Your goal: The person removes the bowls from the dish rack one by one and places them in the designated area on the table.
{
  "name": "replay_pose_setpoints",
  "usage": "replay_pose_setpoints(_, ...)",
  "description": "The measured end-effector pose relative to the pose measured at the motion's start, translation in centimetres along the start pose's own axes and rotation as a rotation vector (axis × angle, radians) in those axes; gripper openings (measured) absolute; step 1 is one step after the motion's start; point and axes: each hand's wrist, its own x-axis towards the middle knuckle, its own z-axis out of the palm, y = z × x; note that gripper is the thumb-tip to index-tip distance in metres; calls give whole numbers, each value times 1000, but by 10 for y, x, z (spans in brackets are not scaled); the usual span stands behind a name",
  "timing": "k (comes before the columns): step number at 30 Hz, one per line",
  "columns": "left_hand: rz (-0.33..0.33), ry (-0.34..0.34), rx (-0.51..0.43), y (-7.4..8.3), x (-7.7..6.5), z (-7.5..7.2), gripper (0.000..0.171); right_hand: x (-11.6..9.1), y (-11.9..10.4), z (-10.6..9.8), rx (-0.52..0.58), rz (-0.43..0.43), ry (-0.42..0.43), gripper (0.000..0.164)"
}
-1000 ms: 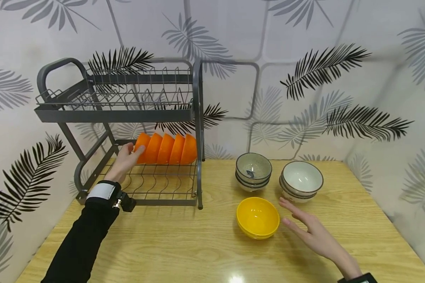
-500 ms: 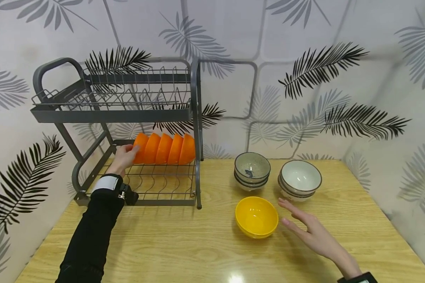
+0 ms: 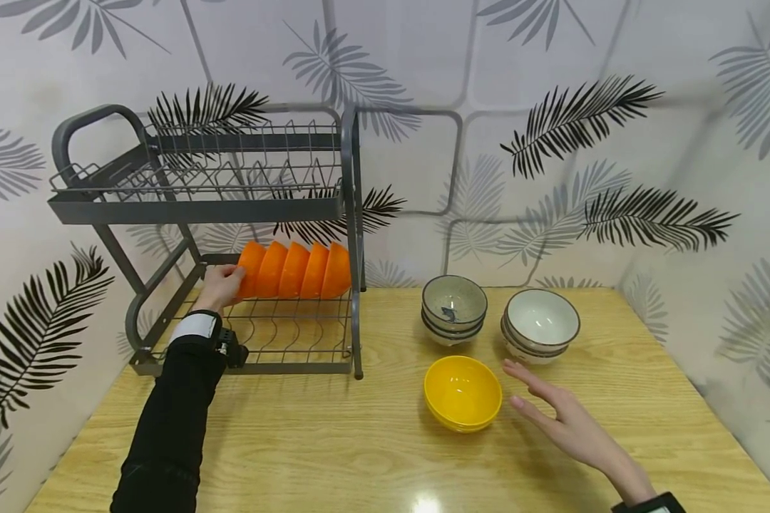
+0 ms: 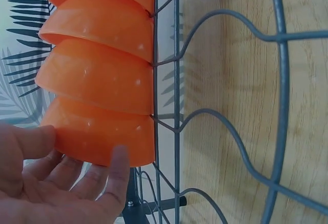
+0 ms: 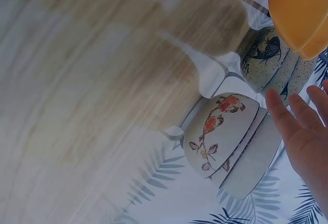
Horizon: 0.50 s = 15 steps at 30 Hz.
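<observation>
In the head view, my left hand is at the leftmost orange bowl on the rack's lower tier. The left wrist view shows this orange bowl on its side, thumb at its edge and fingertips round its base; some fingertips are hidden behind it. Several more orange bowls lean beside it in a row. My right hand is held with fingers extended, just right of the stacked yellow bowls. Nothing is in it. In the right wrist view, its fingers overlap the speckled bowls.
A grey two-tier dish rack stands on the left of the wooden table. Behind the yellow bowls are a stack of speckled grey bowls and a stack of white bowls. A leaf-patterned wall covering rises behind.
My left hand has shifted slightly at the leftmost orange bowl, its thumb no longer lying across the front. The head view has drifted a little. The right hand stays in place.
</observation>
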Motion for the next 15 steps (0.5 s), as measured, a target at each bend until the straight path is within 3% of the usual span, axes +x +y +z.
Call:
replay_pose_setpoints(8, 0, 110, -24, 0, -2, 3, 47, 1, -1, 0, 20, 8, -5, 46)
replay_pose_setpoints(12, -33, 162, -114, -4, -4, 3, 45, 0, 0, 0, 21, 6, -4, 46)
replay_pose_setpoints(15, -43, 160, -193, -5, -5, 1, 46, -1, 0, 0, 25, 9, -2, 46)
